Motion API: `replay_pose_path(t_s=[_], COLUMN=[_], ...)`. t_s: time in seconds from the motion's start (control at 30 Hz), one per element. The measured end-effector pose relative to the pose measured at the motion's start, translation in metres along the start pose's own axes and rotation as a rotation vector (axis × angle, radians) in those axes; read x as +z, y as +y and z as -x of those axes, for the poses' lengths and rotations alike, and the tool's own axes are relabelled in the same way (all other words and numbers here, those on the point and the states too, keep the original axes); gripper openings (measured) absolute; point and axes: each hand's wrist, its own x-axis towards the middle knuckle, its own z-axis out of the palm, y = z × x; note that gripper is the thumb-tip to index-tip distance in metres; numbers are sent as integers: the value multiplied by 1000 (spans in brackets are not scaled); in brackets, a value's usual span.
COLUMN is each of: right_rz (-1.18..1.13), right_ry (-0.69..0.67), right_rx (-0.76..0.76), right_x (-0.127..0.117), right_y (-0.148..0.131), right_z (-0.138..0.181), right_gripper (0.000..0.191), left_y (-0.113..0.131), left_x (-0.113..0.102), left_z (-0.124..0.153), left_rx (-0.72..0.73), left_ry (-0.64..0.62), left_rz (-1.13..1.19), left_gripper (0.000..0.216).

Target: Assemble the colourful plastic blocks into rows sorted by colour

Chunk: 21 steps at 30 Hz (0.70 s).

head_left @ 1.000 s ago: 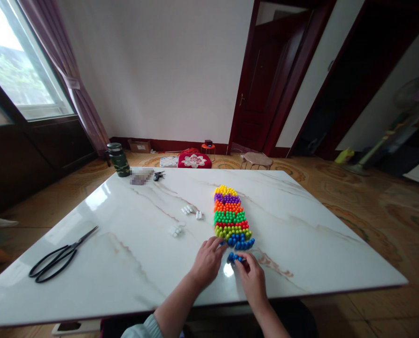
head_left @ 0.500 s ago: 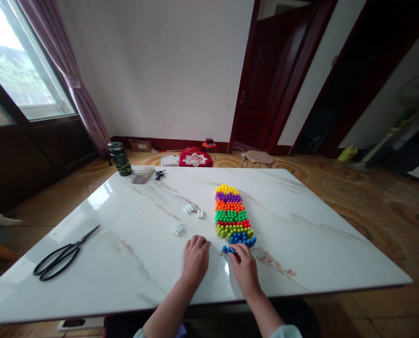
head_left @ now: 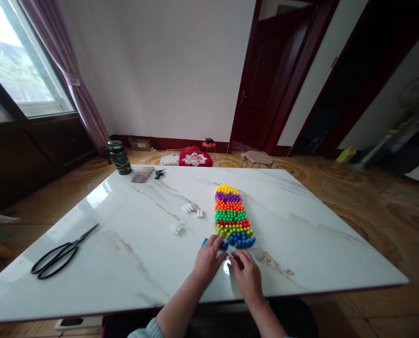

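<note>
At the near end of the long block of glossy, colour-banded round beads (head_left: 229,217), both bare hands are busy w/ a few small, shiny blue beads (head_left: 224,245), just L of the block's own blue band (head_left: 244,243). Step in hand, judging by pose: prob. positioning those few blue ones, two-handed. Next move seems to call for a light fingertip pinch, w/o nudging the block's rows.

L hand (head_left: 208,259): palm down, fingers part-curled over the blue beads, touching; full grip or not, can't tell. Another bit of blue (head_left: 204,242) shows at its outer side. R hand (head_left: 246,272): nearer the person than the block's end, thumb & forefinger close tog., other fingers curled; can't tell if the tips hold anything, too small.

Rel. to the block: small white cylinders (head_left: 188,208) in clusters off its L side; black-handled metal scissors (head_left: 59,256) well apart, much further L; all on the glossy white marble-look tabletop (head_left: 132,267).
</note>
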Motion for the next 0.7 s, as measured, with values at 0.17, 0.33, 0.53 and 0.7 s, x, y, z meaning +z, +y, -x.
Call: replay_pose_path(t_s=[0.17,0.33,0.53,0.7], right_rz=[128,206,307,328], right_ry=[-95,-97,-83,-82], right_rx=[56,84,48,-44], right_x=[1,5,9,14], right_y=[-6,-9,-12,-12], right_z=[-3,-9,-12,-15], right_gripper=[18,20,22,28], left_y=[3,-3,-3,-2], left_x=[0,-4,0,1], left_z=[-14,-19,-22,-13], left_rx=[-169,-193,-178,-149], left_ry=[23,39,45,151], left_rz=[-85,-75,-32,49], left_gripper=[18,17,20,33])
